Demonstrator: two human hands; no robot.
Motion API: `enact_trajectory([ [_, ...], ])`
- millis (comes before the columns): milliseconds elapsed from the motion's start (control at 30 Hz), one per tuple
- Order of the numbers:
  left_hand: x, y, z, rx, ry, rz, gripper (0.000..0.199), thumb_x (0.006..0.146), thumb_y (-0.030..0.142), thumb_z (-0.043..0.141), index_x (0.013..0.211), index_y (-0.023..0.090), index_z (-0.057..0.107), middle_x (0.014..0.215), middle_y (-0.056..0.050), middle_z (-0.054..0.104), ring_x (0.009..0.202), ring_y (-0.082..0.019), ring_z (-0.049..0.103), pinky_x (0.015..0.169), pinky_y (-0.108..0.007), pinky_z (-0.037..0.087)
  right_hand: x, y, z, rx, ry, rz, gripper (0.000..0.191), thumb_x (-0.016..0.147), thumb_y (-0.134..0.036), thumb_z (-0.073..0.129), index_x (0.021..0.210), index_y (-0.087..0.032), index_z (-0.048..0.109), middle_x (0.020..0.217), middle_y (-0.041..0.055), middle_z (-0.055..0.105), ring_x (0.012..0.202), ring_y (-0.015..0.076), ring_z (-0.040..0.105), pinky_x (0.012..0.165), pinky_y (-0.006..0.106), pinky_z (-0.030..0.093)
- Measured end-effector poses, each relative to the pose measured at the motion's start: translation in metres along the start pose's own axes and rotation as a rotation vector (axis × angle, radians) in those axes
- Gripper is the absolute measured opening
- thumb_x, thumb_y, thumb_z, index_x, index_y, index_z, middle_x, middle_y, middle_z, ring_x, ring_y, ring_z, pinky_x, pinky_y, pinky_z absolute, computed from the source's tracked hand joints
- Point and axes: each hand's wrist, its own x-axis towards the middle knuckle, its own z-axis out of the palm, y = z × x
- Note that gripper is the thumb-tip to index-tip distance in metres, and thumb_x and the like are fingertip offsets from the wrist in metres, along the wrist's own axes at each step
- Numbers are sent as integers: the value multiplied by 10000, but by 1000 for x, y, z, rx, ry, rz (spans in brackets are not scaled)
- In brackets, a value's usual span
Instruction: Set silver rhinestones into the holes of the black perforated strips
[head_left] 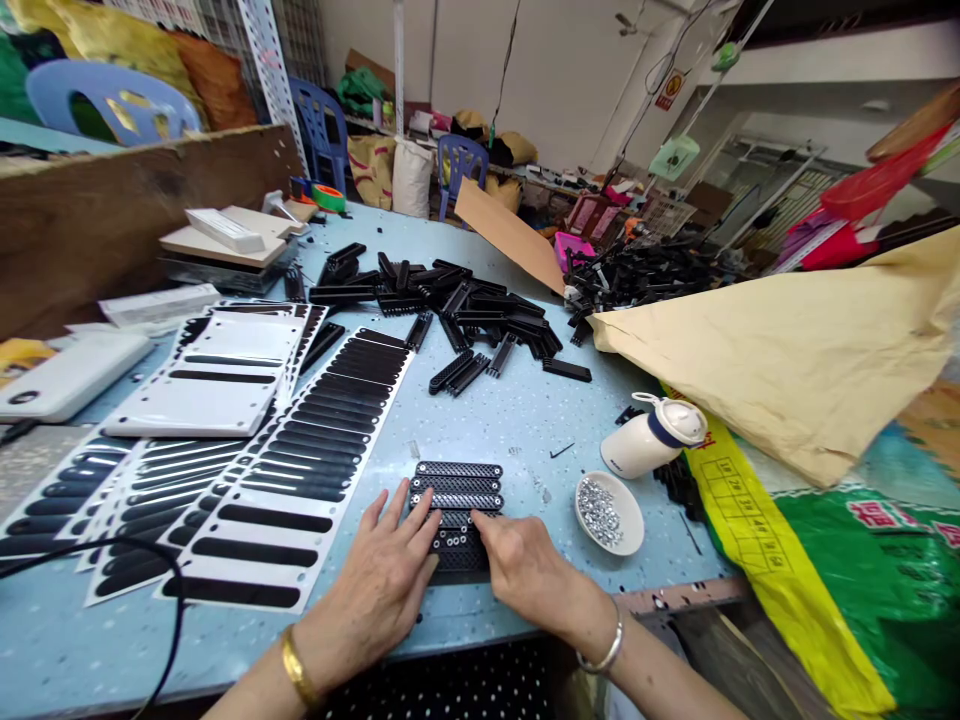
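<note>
Several black perforated plastic bars (457,484) lie side by side in a row at the front of the blue table. Small silver ring-like metal pieces show at the ends of some bars, and a few more (452,538) rest on the nearer ones. My left hand (386,560) lies over the row's left side, its fingers stretched out and apart. At the right ends of the bars, my right hand (525,565) is closed, its fingertips down on a bar; whatever they pinch is hidden. Right of it stands a white bowl (634,505) of small silver metal pieces (598,512).
Sheets of black adhesive strips (259,510) cover the left side, with a white power bank (75,375) beyond. A heap of black bars (465,305) lies at the back. A white bottle (649,440) and brown paper (787,350) are at right; a small hex key (562,451) lies nearby.
</note>
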Motion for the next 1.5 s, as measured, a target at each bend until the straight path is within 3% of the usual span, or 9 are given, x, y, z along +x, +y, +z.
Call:
enact_trajectory([
  [133,-7,1,-6,-54,15,10,448,872,79,484,1305,155,567,1451,-171,502,1409,-418,319,1046,-648,356,-12,-1,-2,62,-3,-6,372,868,-10,421,1158,-123,625,848,88,688,764,211,642,694,320,498],
  [233,-15,0,-11,-118,38,4,482,837,33,469,1284,175,579,1480,-151,472,1431,-394,287,1064,-633,340,-18,2,2,115,27,17,380,886,-22,380,1167,-89,627,827,103,680,741,215,632,666,328,493],
  [400,-22,0,-10,-146,70,-26,508,797,-17,438,1250,154,590,1471,-161,480,1439,-364,285,1074,-611,343,-21,1,9,80,2,-45,508,869,-5,343,1352,-32,499,848,127,670,726,225,612,646,360,492],
  [767,-17,4,-6,-20,-1,37,570,748,22,501,1281,195,607,1479,-158,469,1423,-439,271,1027,-648,344,-19,-10,-2,-183,-167,-139,649,788,-7,461,1432,-8,389,862,140,643,715,245,575,633,401,456],
  [1133,-34,-15,-8,-6,-6,2,551,818,101,558,1331,301,569,1512,-132,426,1419,-440,283,1055,-652,310,-41,14,-21,-354,-174,-172,572,805,3,443,1376,-9,469,779,139,630,668,243,541,647,440,444],
  [1300,-38,-19,-7,31,-16,-21,519,830,125,577,1312,317,583,1484,-148,459,1410,-456,292,1012,-639,348,-39,7,-20,-406,-265,-200,667,727,32,465,1392,58,410,807,148,639,680,248,567,681,465,469],
  [1500,-41,-18,-3,57,-10,2,549,825,142,591,1348,303,549,1477,-150,468,1413,-447,291,1014,-629,349,-50,3,-8,-433,-253,-202,766,695,12,454,1433,124,283,750,126,608,620,242,553,625,439,482],
])
